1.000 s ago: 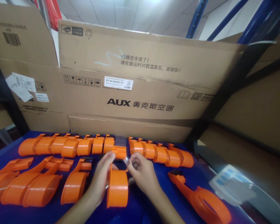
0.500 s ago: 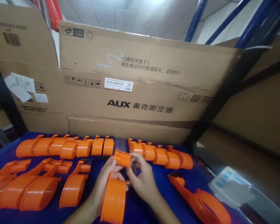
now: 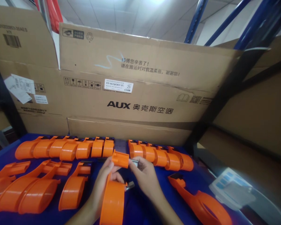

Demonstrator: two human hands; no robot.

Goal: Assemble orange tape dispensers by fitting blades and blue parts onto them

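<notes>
My left hand (image 3: 102, 178) is wrapped round an orange plastic tape dispenser (image 3: 112, 200), its wide curved body hanging below and its ribbed head (image 3: 120, 159) standing above the fingers. With thumb and fingers, my right hand (image 3: 145, 177) pinches a small silvery metal piece (image 3: 134, 163) at the right end of that head. The fingers hide part of the piece, so I cannot tell whether it sits inside the head. A second shiny metal piece (image 3: 130, 186) sticks out beside the dispenser's body, below the left fingertips; what holds it is hidden.
On the blue tabletop (image 3: 164, 200), a back row of orange dispensers (image 3: 67, 150) with black ends continues to the right (image 3: 160, 157). Several more (image 3: 38, 193) lie front left, one (image 3: 201, 200) front right. A pale device (image 3: 233, 189) stands at right. Cardboard (image 3: 140, 93) walls the back.
My right hand has shifted slightly right of the dispenser's head, and the silvery piece at its fingertips now shows. More of the lower metal piece is visible too.
</notes>
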